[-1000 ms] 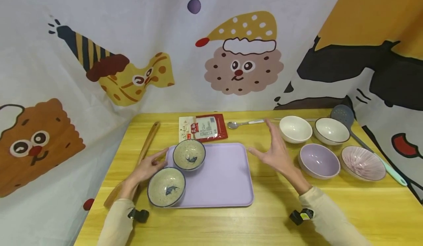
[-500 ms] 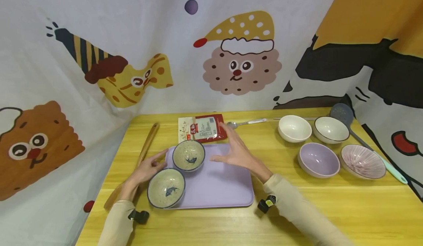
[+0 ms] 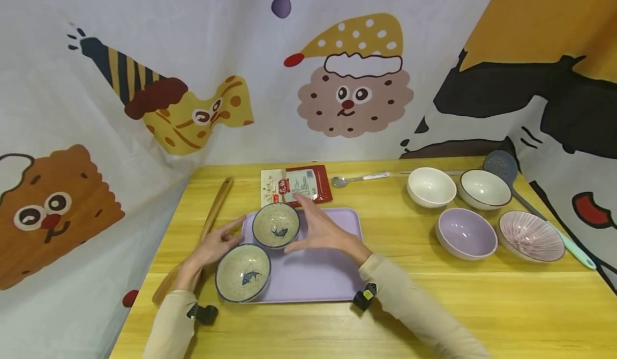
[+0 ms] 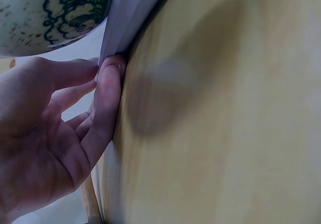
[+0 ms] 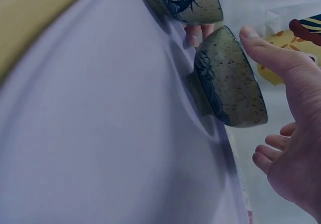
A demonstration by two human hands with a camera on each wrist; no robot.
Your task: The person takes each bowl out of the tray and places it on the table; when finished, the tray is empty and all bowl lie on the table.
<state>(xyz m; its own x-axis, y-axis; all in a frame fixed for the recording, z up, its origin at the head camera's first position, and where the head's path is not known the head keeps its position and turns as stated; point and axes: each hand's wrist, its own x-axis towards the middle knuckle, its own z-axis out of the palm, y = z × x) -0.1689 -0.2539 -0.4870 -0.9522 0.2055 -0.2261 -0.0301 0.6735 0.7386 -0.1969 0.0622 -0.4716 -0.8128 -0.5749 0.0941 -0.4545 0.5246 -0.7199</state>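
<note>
A light purple tray [image 3: 313,278] lies on the table with two speckled, blue-rimmed bowls on its left side. The far bowl [image 3: 276,225] and the near bowl [image 3: 243,273] both have a fish painted inside. My left hand [image 3: 212,246] is at the tray's left edge; in the left wrist view its thumb and a finger pinch the tray rim [image 4: 118,28]. My right hand [image 3: 320,230] is over the tray, just right of the far bowl, thumb and fingers spread. In the right wrist view a gap shows between the right thumb [image 5: 276,56] and that bowl [image 5: 230,83].
A wooden spatula [image 3: 217,203] lies left of the tray. Behind it are a red-and-white food packet [image 3: 308,185] and a metal spoon [image 3: 359,179]. On the right stand a white bowl [image 3: 431,187], a dark-rimmed bowl [image 3: 484,190], a purple bowl [image 3: 466,234], a streaked bowl [image 3: 530,236] and a skimmer [image 3: 501,166].
My right hand has moved left, from beyond the tray's right edge to beside the far bowl. The left hand, tray and bowls stay in place.
</note>
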